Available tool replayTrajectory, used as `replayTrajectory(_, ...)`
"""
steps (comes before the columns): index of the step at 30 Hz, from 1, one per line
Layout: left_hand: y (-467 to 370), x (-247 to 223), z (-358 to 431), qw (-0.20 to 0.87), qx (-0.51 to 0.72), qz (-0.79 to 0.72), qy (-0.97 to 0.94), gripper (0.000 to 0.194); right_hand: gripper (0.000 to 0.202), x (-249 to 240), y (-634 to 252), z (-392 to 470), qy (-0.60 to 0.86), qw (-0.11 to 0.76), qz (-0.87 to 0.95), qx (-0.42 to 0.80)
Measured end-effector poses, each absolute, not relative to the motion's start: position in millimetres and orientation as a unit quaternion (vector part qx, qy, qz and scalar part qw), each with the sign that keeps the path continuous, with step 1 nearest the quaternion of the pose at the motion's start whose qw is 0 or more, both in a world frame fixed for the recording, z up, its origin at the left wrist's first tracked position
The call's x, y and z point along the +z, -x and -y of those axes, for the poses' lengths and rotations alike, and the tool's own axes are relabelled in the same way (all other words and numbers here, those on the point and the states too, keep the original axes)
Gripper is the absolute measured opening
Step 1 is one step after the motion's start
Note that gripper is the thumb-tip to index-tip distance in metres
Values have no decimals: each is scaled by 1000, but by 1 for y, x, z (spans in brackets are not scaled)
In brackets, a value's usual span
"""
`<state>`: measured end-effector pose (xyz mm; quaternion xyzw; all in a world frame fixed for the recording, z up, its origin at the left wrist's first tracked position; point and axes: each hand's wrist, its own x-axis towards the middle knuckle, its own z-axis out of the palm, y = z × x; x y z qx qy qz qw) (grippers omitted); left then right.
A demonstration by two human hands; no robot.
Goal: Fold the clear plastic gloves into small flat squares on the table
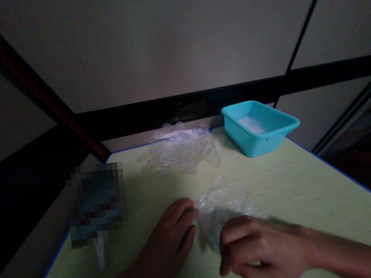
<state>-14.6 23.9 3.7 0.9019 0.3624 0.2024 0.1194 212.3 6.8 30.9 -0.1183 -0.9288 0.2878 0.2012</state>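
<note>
A clear, crumpled plastic glove or film [220, 205] lies on the pale green table between my hands. My left hand [173, 236] rests at its left edge, fingers slightly apart and fingertips next to the plastic. Over the near right part of the plastic is my right hand [257, 248], its fingers curled; whether they pinch the plastic is hidden. Farther back, a pile of clear plastic gloves [183, 150] is spread near the table's back edge.
A turquoise basin [261, 142] with something clear and whitish inside stands at the back right of the table [309, 197]. At the left edge lies a blurred-out object [96, 204] with a white strip below it. Pale panels rise behind.
</note>
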Motion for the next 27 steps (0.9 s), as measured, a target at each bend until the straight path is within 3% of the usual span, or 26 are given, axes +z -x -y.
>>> replayTrajectory(6, 15, 5, -25, 126, 203, -364, -900, 33, 16, 26, -215, -19, 205, 281, 868, 354)
replayTrajectory(16, 15, 6, -24, 123, 197, -366, -901, 31, 18, 27, -214, -23, 227, 311, 836, 390)
replayTrajectory(27, 16, 6, -23, 138, 195, -361, -901, 36, 10, 28, -215, -24, 204, 361, 680, 605)
